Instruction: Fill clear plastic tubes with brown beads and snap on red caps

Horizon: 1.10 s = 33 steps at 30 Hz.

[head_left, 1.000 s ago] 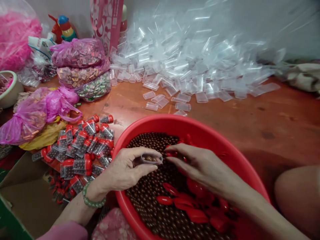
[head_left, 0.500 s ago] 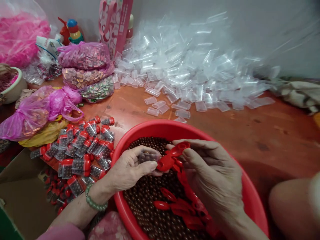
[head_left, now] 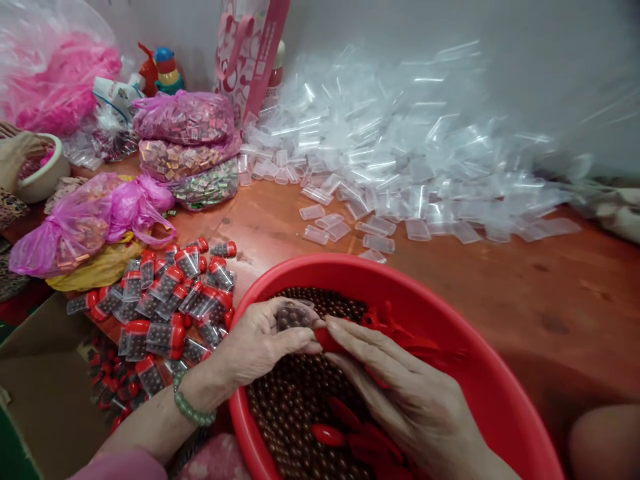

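Left hand (head_left: 253,343): fingers hold clear tube (head_left: 294,316), axis ten-to-four; right hand (head_left: 417,397): fingers grip red cap (head_left: 328,339), tube's four o'clock.

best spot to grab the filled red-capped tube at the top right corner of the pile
I'd pinch the red-capped tube across its clear body, just behind the red cap, coming down from above. It lies on its side, cap to the right, and the pile crowds it from the left and near sides.
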Tool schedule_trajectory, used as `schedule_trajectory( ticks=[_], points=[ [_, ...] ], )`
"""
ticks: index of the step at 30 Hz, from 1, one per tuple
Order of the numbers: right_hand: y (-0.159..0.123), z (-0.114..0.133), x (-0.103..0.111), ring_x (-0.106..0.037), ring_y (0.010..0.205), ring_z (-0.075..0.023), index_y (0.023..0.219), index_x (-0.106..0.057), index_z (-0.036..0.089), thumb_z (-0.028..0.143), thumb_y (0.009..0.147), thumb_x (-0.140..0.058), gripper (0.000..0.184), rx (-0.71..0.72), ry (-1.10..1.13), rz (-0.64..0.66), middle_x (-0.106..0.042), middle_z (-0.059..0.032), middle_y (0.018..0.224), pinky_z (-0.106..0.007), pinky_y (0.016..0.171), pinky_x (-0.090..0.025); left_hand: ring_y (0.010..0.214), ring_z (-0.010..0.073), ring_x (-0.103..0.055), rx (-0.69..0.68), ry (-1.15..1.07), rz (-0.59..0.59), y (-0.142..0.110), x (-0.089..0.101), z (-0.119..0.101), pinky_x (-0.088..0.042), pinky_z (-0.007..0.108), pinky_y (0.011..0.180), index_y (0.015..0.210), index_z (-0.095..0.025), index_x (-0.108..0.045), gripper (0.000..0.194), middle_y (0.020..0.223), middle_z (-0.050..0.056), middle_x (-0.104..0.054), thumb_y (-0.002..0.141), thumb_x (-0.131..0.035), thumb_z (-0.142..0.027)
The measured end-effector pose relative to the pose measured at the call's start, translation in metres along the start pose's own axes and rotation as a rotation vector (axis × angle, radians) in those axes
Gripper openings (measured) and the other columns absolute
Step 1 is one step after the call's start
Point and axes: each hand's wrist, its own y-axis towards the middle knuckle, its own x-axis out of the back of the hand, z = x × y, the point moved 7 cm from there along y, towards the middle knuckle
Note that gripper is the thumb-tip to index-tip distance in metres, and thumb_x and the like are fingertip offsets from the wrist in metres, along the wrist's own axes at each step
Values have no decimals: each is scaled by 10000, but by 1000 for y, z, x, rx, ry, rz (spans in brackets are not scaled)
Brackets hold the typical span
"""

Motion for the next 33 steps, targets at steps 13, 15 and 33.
schedule_trajectory(
  ticks=[13,15,33],
  points=[
    [13,-50,15,-723,856,-217,884,-765,297,321,695,-798,193,-806,554,-195,-763,-6,900,-378,811,-613,943,199,-698,147,-124,299,0,-8,9,-507,317,879,1077,-153,-649,427,1064,105,-685,671,-779,-163],
    [25,-44,11,-721,786,-196,850,-763,287,315,666,-816,194,-770,589,-201,-760,1,858,-349,769,-617,967,211,-694,166,-143,358,-3,-10,8,-503,328,901,1106,-143,-649,455,1037,119,-704,664,-754,-113],
    [40,-26,-7,-669,670,-133,800,-714,242,356,745,-767,137,-543,563,-127,-726,3,772,-228,613,-569,915,184,-693,161,-125,418,-1,-9,15,-509,291,874,1076,-113,-665,393,978,121,-717,737,-771,-280]
  ],
)
